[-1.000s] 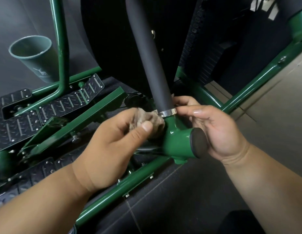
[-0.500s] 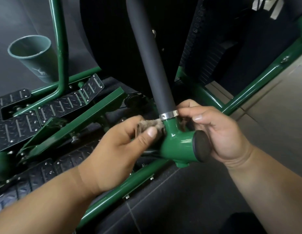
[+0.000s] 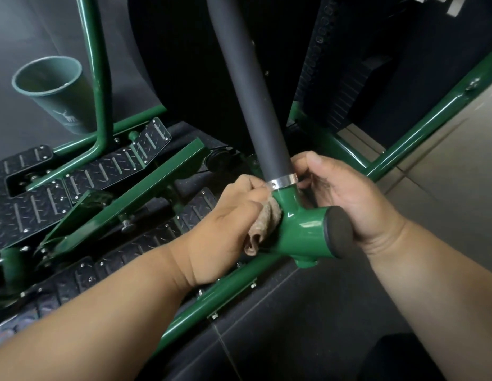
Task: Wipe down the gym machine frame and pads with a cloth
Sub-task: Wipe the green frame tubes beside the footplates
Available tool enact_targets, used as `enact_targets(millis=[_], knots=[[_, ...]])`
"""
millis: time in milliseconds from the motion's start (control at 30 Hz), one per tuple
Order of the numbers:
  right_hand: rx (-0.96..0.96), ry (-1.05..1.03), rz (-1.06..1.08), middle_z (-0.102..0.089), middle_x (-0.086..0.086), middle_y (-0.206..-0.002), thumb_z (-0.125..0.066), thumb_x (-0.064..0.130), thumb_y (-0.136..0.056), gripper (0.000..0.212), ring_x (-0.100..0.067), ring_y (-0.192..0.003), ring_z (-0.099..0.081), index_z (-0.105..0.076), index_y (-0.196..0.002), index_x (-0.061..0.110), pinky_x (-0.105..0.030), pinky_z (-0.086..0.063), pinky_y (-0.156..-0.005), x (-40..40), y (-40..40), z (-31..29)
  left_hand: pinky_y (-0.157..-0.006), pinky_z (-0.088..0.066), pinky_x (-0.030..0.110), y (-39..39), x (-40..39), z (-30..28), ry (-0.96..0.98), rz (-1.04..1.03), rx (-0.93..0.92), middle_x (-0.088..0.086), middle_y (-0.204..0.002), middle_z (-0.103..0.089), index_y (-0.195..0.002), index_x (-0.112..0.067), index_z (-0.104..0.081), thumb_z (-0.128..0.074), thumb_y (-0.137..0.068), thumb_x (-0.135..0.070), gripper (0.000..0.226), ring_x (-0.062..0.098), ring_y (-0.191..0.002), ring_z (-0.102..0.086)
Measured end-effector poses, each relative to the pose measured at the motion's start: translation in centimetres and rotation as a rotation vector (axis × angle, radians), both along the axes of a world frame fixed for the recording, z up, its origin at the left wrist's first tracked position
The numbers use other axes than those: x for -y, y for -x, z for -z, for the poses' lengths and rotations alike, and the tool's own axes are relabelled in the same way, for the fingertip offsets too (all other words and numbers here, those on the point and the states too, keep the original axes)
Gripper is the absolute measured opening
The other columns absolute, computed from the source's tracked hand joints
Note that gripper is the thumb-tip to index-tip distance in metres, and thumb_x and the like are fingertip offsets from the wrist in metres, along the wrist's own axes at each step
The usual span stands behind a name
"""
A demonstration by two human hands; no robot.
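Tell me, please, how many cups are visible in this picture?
1. A dark green cup stands at the upper left, behind the green upright tube of the machine frame, far from both hands. Others may be hidden behind the machine.

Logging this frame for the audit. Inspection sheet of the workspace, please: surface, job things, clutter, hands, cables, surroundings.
Surface: dark floor, with pale tiles to the right.
Job's things: brown cloth bunched against the green T-joint, just below the metal clamp ring at the foot of the black foam-sleeved bar. Black end cap closes the joint's stub.
Clutter: green cup upper left, standing behind a frame tube.
Hands: left hand grips the cloth; right hand is curled round the far side of the joint.
Cables: nothing seen.
Surroundings: black tread plates, green frame rails, dark weight stack behind.
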State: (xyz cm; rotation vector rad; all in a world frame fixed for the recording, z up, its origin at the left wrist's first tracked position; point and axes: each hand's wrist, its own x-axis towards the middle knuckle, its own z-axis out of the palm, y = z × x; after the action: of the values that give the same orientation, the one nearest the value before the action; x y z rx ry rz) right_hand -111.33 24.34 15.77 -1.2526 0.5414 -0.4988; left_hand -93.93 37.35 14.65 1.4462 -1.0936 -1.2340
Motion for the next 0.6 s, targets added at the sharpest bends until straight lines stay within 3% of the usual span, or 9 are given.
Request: enact_targets(millis=[67,133,233,367,500,600], knots=[[0.007,0.036,0.005,-0.055,-0.014,-0.101,-0.074,0.057,-0.086,0.055,-0.030,-0.100,-0.046,-0.069,-0.098,0.003,-0.058,-0.035,-0.099,-0.4,0.0,-0.3,-0.106,-0.049,0.053,-0.2,0.1,0.1,0.020,0.095,0.033,0.014,-0.116,-0.069,-0.125,-0.014,-0.069,-0.057,-0.094,-0.025,0.035,0.034,-0.111,-0.063],[0.034,0.053,0.027,-0.047,-0.011,-0.096,-0.071,0.050,-0.090,0.060,-0.026,-0.094,-0.045,-0.059,-0.098,-0.008,-0.048,-0.035,-0.094,-0.7,0.2,-0.5,-0.093,-0.055,0.055,-0.3,-0.5,0.5,0.051,0.256,0.014,0.020,-0.117,-0.066,-0.137,-0.004,-0.056,-0.060,-0.086,-0.013,0.052,0.042,-0.105,-0.062],[0.049,0.047,0.030,-0.050,-0.002,-0.090,-0.059,0.031,-0.099,0.033,-0.013,-0.086,-0.053,-0.065,-0.095,-0.001,-0.036,-0.041,-0.087,-1.1,0.5,-0.6,-0.096,-0.046,0.075,-1.8,-0.8,1.0,-0.031,0.336,-0.017,0.033,-0.126,-0.057,-0.142,-0.002,-0.050,-0.068,-0.079,-0.009,0.066,0.054,-0.112,-0.057],[0.018,0.052,0.018,-0.052,0.002,-0.083,-0.055,0.027,-0.099,0.025,-0.012,-0.080,-0.050,-0.066,-0.080,0.016,-0.034,-0.037,-0.080,-1.2,0.6,-0.8,-0.102,-0.051,0.062,-4.9,-1.4,2.6,-0.173,0.275,0.056,0.018,-0.126,-0.067,-0.136,-0.011,-0.058,-0.064,-0.079,-0.020,0.058,0.034,-0.115,-0.064],[-0.052,0.061,0.002,-0.059,0.008,-0.077,-0.058,0.029,-0.096,0.020,-0.005,-0.070,-0.052,-0.067,-0.083,0.018,-0.021,-0.042,-0.068,-1.4,0.9,-0.6,-0.113,-0.040,0.064,-5.0,-1.5,3.1,-0.155,0.213,0.007,0.016,-0.132,-0.069,-0.136,0.004,-0.058,-0.058,-0.081,-0.031,0.065,0.043,-0.125,-0.059],[0.016,-0.184,-0.033,-0.066,0.003,-0.076,-0.059,0.030,-0.100,0.022,-0.007,-0.065,-0.061,-0.068,-0.091,0.011,-0.019,-0.050,-0.060,-2.2,0.8,-0.5,-0.107,-0.048,0.063,-1.4,-0.8,1.7,-0.031,0.190,-0.085,0.029,-0.128,-0.066,-0.135,0.003,-0.061,-0.051,-0.102,-0.052,0.064,0.053,-0.120,-0.061]])
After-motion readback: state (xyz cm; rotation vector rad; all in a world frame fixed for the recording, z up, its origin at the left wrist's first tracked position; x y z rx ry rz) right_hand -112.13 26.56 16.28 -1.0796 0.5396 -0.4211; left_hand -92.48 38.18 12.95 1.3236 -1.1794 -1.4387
